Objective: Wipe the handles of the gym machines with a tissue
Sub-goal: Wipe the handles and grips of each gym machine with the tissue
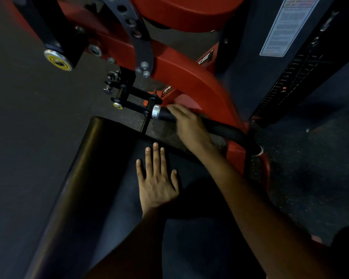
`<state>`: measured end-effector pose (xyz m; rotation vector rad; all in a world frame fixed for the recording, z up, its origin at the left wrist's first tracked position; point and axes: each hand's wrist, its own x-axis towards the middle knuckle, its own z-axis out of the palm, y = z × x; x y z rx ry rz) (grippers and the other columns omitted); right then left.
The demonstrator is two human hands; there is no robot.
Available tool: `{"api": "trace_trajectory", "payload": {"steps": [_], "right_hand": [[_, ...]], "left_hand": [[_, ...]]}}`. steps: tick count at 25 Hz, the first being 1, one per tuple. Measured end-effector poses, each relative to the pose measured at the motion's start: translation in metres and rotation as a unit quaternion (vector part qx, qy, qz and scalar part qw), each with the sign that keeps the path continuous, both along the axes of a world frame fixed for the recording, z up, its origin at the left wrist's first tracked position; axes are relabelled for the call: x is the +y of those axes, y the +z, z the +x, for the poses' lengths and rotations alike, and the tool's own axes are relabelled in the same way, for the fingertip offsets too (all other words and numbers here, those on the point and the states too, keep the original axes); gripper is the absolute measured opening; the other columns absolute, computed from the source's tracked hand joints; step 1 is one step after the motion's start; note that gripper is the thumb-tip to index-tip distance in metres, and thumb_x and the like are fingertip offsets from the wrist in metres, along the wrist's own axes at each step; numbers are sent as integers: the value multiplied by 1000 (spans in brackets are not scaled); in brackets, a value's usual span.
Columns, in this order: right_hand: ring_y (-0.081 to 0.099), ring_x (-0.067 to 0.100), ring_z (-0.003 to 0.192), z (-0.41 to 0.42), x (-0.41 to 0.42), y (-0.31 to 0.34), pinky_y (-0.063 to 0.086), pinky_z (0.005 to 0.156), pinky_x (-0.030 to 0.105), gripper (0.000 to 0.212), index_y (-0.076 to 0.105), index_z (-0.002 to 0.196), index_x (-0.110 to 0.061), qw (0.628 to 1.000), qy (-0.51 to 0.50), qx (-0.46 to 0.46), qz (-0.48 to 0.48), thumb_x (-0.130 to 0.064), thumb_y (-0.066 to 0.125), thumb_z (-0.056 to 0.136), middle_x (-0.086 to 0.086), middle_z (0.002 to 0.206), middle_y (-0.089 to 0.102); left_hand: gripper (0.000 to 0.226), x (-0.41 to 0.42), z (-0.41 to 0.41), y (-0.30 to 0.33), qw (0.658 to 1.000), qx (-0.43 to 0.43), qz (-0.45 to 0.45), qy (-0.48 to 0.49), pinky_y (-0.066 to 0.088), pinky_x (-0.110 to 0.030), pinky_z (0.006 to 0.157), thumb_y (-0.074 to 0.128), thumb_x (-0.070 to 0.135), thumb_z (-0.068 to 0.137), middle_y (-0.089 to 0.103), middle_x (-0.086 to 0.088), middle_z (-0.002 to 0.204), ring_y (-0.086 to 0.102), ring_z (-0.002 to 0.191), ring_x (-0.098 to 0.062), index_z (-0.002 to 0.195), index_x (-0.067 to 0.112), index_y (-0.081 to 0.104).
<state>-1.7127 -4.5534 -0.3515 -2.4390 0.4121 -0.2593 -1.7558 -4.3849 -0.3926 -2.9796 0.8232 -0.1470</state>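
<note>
— On the black handle (220,128), just past its silver end collar (156,111), I have the right hand (186,125) lying over the grip, fingers draped across the top. It is motion-blurred, so I cannot tell whether the fingers curl round the bar or only rest on it.

— And the tissue?

— I can't make one out. If it sits under that palm, the hand hides it.

— What about the other hand?

— I see the left hand (156,178) flat, fingers straight and spread, resting on the dark padded seat (85,178) nearer me. It holds nothing.

— Where does the handle run?

— From the collar it slants down to the right and meets the red frame (191,77), where its far end is lost in shadow. Left of the collar is a black pin bracket (129,95) with a yellow-capped knob (117,105).

— Anything further out?

— A perforated black adjustment plate (133,31) above, a weight stack (290,83) at right, and a white label (284,25) too smeared to read.
</note>
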Motion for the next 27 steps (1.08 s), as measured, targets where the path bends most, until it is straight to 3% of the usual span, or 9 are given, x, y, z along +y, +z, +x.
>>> {"api": "trace_trajectory", "payload": {"steps": [2, 5, 9, 11, 16, 20, 23, 25, 27], "right_hand": [[47, 25, 128, -64, -15, -39, 39, 107, 38, 55, 48, 134, -6, 987, -77, -93, -104, 16, 45, 84, 9, 140, 49], [43, 27, 131, -79, -10, -64, 34, 110, 43, 53, 48, 133, -3, 976, -122, -99, -151, 14, 54, 84, 11, 140, 48], [41, 31, 132, -24, 1, -39, 30, 112, 45, 51, 53, 129, 2, 971, 112, -124, -173, 18, 49, 81, 15, 139, 49], [37, 26, 135, -51, -23, -47, 28, 114, 43, 51, 49, 133, -2, 967, 125, -117, -189, 14, 42, 85, 10, 142, 46], [45, 26, 130, -114, -31, -57, 36, 109, 44, 38, 55, 126, 1, 981, -31, -107, -159, 8, 48, 89, 10, 135, 53], [40, 26, 133, 9, 9, -7, 31, 112, 32, 48, 48, 134, -2, 996, 3, -16, -84, 10, 41, 88, 13, 142, 45], [48, 25, 126, 17, 14, 5, 36, 105, 27, 43, 52, 131, -2, 998, 37, 2, -48, 8, 43, 90, 14, 136, 51], [60, 26, 109, -30, -9, -14, 46, 96, 31, 35, 61, 119, -1, 992, -85, -32, -87, 6, 46, 88, 15, 120, 62], [66, 28, 86, -79, -31, -25, 51, 76, 30, 28, 69, 101, -2, 950, -283, -53, -120, -1, 44, 87, 15, 95, 68]], "left_hand": [[67, -1, 0, -1, 1000, -1, -5, -4, 6, -49, 117, 27, 40, 93, 18, -13, 160, 15, 148, -28, 149, 3, 27], [66, 1, 1, -2, 1000, 1, -8, -3, 8, -50, 117, 26, 39, 94, 18, -13, 160, 14, 148, -28, 150, 3, 27], [66, 0, 0, 0, 1000, -1, -5, -2, 9, -50, 117, 26, 39, 94, 21, -14, 159, 15, 147, -28, 149, 3, 30], [66, 1, -1, -1, 1000, 1, -6, 0, 8, -50, 118, 25, 40, 95, 19, -13, 160, 13, 148, -28, 150, 3, 28], [66, 3, -1, -2, 1000, 4, -10, -2, 7, -50, 118, 26, 39, 94, 18, -13, 160, 13, 148, -28, 150, 3, 26], [67, 2, -1, -2, 1000, 4, -8, 1, 7, -49, 118, 27, 39, 94, 19, -12, 160, 13, 148, -27, 150, 3, 27], [67, 3, -2, -2, 1000, 2, -11, -2, 8, -50, 117, 27, 39, 94, 20, -12, 160, 15, 148, -28, 150, 3, 29], [67, 3, -1, -2, 1000, 5, -12, -6, 9, -50, 117, 27, 39, 94, 21, -13, 159, 16, 148, -29, 149, 3, 29], [66, 4, 0, -3, 1000, 2, -15, -7, 8, -50, 117, 26, 39, 94, 20, -13, 160, 16, 148, -29, 150, 3, 27]]}}
